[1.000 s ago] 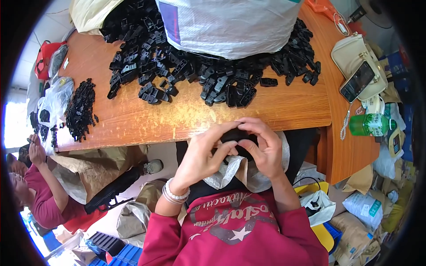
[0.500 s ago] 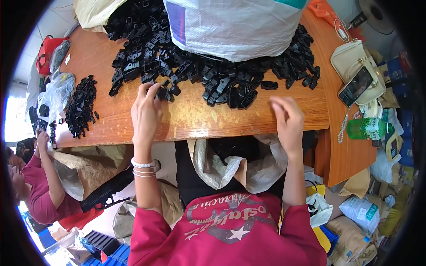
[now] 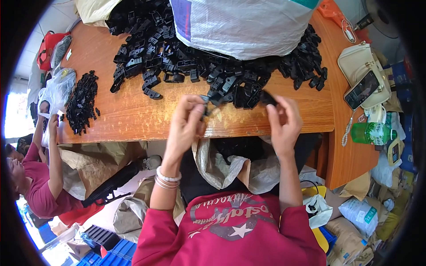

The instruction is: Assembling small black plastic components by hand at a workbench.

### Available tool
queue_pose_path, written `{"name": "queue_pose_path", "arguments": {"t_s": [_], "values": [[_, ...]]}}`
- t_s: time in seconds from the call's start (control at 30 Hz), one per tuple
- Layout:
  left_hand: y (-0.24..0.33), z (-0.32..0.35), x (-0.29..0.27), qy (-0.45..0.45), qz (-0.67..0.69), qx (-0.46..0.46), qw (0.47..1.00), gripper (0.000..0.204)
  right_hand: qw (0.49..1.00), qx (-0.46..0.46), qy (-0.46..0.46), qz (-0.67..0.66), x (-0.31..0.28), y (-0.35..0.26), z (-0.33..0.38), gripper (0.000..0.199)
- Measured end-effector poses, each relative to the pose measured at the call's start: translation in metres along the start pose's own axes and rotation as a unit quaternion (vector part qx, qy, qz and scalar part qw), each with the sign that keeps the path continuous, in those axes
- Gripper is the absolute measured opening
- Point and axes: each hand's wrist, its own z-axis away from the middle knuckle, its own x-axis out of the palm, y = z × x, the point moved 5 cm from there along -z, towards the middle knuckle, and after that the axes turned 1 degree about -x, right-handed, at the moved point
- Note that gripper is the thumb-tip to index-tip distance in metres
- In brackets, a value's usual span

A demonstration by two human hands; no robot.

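Observation:
Over the front of the wooden table, my left hand (image 3: 187,122) is closed on a small black plastic part (image 3: 205,105), which is slightly blurred and partly covered by the fingers. My right hand (image 3: 285,123) pinches another black plastic part (image 3: 268,98) between thumb and fingers, just off the pile's front edge. Between and beyond both hands spreads a large pile of black plastic parts (image 3: 177,62), many of them hollow housings. Below the table edge, an open woven sack (image 3: 206,166) hangs in front of me, with something dark inside it.
A big white woven sack (image 3: 239,31) stands on the pile. Smaller black pieces (image 3: 82,104) form a heap at the left, near a co-worker's hands (image 3: 52,124) and a clear plastic bag (image 3: 57,91). At the right are a phone (image 3: 361,90), a cream handbag (image 3: 350,57) and a green bottle (image 3: 372,133).
My left hand has come right from the pile's front edge with a black part. My right hand has taken hold of a black part. The co-worker's hands have shifted to the clear bag.

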Motion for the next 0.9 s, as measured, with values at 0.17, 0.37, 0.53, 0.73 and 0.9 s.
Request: {"name": "queue_pose_path", "arguments": {"t_s": [0.17,0.37,0.53,0.73,0.9], "values": [[-0.014,0.007,0.024,-0.047,0.059,-0.023,0.997,0.036,0.898,0.108,-0.092,-0.417,0.05,-0.031,0.019,0.022],[-0.014,0.018,0.017,-0.091,0.07,-0.099,0.988,0.048,0.953,0.002,-0.178,-0.246,0.064,-0.031,0.029,0.027],[0.005,0.023,0.007,-0.07,-0.28,0.144,0.947,0.048,0.949,0.066,-0.157,-0.266,0.075,-0.017,0.03,0.025],[-0.009,0.02,-0.024,0.033,-0.068,0.027,0.997,0.029,0.989,-0.017,-0.119,-0.081,0.073,-0.032,0.023,0.026],[-0.019,0.032,-0.015,-0.028,0.112,-0.014,0.993,0.023,0.959,-0.038,-0.155,-0.235,0.062,-0.062,0.019,0.021]]}}
